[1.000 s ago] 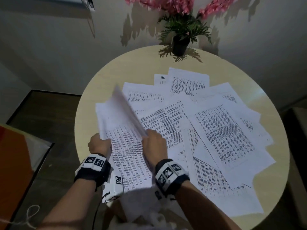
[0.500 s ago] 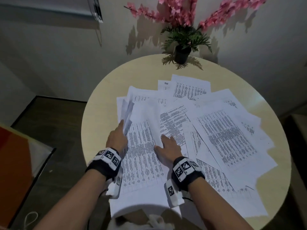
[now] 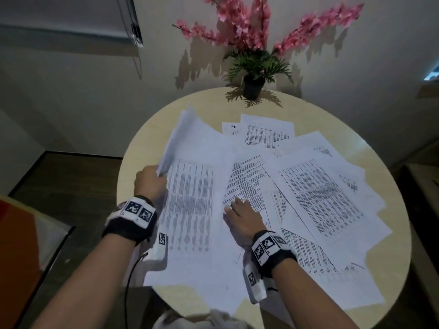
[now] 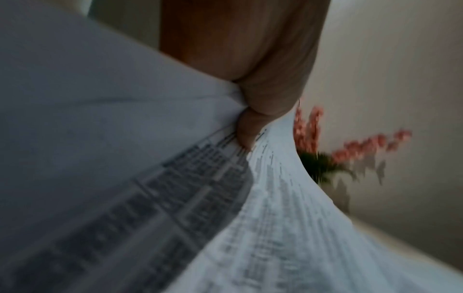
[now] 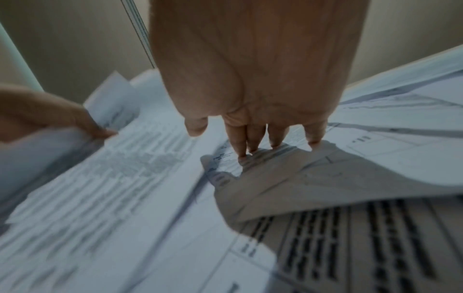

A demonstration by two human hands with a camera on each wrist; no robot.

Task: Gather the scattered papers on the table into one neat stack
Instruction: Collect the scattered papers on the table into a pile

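Note:
Several printed white papers (image 3: 318, 198) lie scattered and overlapping across the round beige table (image 3: 142, 148). My left hand (image 3: 152, 181) grips the left edge of a small bundle of sheets (image 3: 190, 191), whose far end curls up off the table; the left wrist view shows fingers (image 4: 246, 134) curled round that paper edge (image 4: 195, 198). My right hand (image 3: 240, 214) lies flat with straight fingers (image 5: 250, 138) pressing on a sheet (image 5: 288, 178) just right of the bundle. The left hand (image 5: 62, 119) with its papers also appears in the right wrist view.
A black pot with green leaves and pink flowers (image 3: 254, 84) stands at the table's far edge against the wall. An orange-and-white object (image 3: 21, 245) sits on the dark floor to the left. The table's left rim is bare.
The left hand has moved forward along the bundle's left edge and lifted its far end. The right hand has slid slightly right and forward onto the neighbouring sheet, staying flat.

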